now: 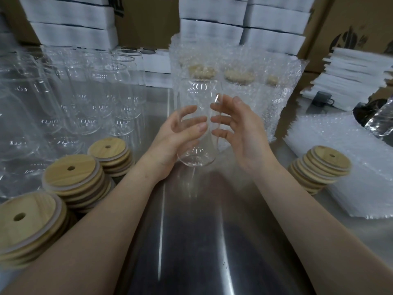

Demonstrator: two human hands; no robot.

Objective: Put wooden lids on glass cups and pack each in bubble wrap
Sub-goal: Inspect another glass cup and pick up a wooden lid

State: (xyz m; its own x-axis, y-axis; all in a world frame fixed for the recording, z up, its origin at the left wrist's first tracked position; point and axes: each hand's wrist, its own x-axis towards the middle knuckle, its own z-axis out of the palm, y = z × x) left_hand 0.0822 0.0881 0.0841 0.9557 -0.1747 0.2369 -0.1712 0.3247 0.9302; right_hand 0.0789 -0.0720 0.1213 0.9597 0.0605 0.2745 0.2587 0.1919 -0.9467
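Fingers of the left hand curl behind a clear glass cup and show through it, thumb in front. Right hand fingers, loosely bent, touch its other side. The cup stands upright between both hands. Its rim is hard to see against the blurry wrapped cups just behind.
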